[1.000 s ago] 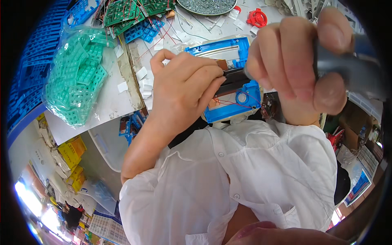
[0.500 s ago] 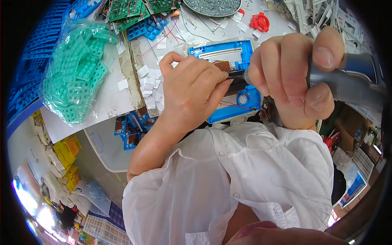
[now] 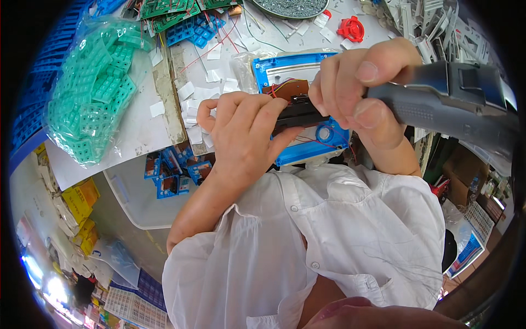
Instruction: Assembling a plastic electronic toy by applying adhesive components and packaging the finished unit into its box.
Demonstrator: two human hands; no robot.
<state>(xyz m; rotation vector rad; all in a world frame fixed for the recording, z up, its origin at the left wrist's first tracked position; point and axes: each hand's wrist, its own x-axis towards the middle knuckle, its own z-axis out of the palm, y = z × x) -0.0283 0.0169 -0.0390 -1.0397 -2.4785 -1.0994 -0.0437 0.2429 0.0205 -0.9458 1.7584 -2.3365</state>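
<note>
Head view, looking down at a cluttered workbench. The landmark is the blue rectangular plastic housing [image 3: 298, 109], lying open-face-up on the bench just above the person's white shirt [image 3: 329, 241]. A small brown circuit board [image 3: 285, 89] with red and yellow wires sits inside the housing, toward its upper left.

The left hand [image 3: 246, 137] lies over the housing's left half, fingers curled and closed on a small black oblong part [image 3: 301, 115], which it presses against the housing's middle. The right hand [image 3: 356, 98] covers the housing's upper right, fingers wrapped tight around the grey barrel of a dark grey powered screwdriver [image 3: 444, 104] whose body runs off to the right; its tip is hidden behind the fingers.

Left of the housing, well apart, lies a clear bag of green moulded plastic pieces [image 3: 90, 93]. Above and left of the housing lie green circuit boards [image 3: 170, 11]. Above and right of it is a red round plastic part [image 3: 352, 28]. Below and left, a pale tray holds small blue parts [image 3: 172, 172].
</note>
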